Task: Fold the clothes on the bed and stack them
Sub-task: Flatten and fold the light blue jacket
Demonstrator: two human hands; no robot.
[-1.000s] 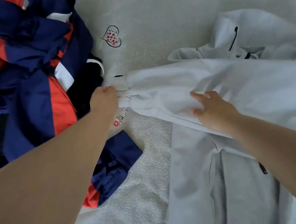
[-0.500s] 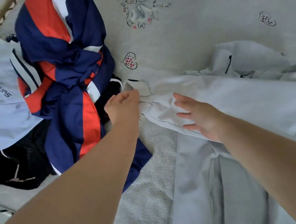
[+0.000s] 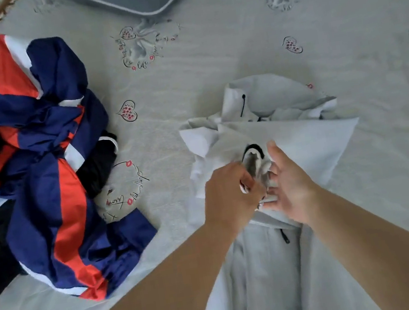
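Sleeve cuff now between hands

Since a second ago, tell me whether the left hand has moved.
Yes. The left hand has moved right, away from the navy and red jacket, and now meets the right hand over the white hoodie.

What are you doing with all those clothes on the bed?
A person is folding laundry on a bed. Both hands are on a light grey hoodie spread out in front of them: the left hand grips its bunched cuff, and the right hand pinches the fabric right beside it. To the left lies a heap not yet folded, with a navy, red and white jacket on top and something black beside it. No folded stack shows yet.
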